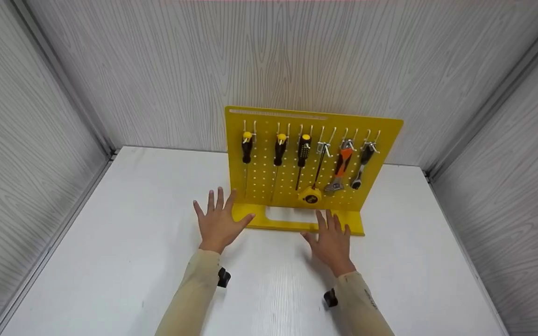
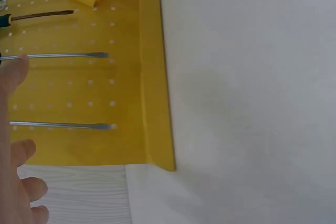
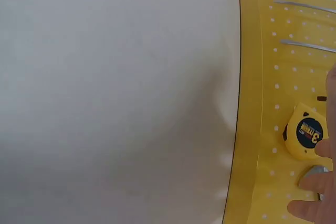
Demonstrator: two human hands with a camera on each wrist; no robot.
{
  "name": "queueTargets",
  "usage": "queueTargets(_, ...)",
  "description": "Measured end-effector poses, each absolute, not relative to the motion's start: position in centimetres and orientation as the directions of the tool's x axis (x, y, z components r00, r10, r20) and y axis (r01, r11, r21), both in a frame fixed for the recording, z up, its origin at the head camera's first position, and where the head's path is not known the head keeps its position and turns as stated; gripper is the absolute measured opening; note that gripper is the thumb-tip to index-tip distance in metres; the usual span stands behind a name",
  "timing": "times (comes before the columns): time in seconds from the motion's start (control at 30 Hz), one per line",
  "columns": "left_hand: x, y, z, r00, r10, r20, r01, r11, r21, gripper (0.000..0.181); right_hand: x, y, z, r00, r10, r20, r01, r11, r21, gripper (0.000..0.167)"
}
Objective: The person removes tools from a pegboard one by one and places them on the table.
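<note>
Left hand (image 1: pixel 218 225) and right hand (image 1: pixel 332 243) were spread, empty — bumping forward risked unhooking the tape measure (image 1: pixel 311 196) beyond the right.

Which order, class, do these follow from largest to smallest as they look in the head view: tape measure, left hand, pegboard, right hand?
1. Pegboard
2. Left hand and right hand: too alike to rank
3. Tape measure

Pegboard (image 1: pixel 260 173) on bench (image 1: pixel 105 261), clock centred on board, screwdrivers (image 1: pixel 280 150) hung 9 to 12, wrenches (image 1: pixel 343 162) 3, tape measure (image 1: pixel 310 195) 6, left hand (image 1: pixel 218 225) 8, right hand (image 1: pixel 332 244) between 5 and 6.
</note>
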State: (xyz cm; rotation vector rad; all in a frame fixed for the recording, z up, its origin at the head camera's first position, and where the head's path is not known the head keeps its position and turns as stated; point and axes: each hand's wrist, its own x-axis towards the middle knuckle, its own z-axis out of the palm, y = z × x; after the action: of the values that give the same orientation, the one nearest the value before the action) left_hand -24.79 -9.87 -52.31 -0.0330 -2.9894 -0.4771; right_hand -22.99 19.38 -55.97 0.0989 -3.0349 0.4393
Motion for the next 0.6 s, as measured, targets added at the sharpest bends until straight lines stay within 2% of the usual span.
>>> queueTargets(0.17, -26.0, -10.1, -49.9, -0.985, 0.000, 0.175, 0.054, 0.950, 0.307, 0.088, -23.5, 17.7, -55.5, -0.974, -0.115, 0.194, -0.163, 0.953, -0.255, 0.077)
queueTargets(0.33, -27.2, -10.0, -47.1, -0.964, -0.012, 0.267, 0.088, 0.930, 0.356, 0.089, -24.1, 15.9, -54.6, -0.951, -0.153, 0.267, -0.233, 0.926, -0.298, 0.073)
queueTargets(0.6, -28.6, -9.8, -43.3, -0.911, -0.045, 0.410, 0.146, 0.895, 0.422, 0.085, -25.1, 12.9, -52.5, -0.969, -0.163, 0.186, -0.232, 0.864, -0.447, 0.073)
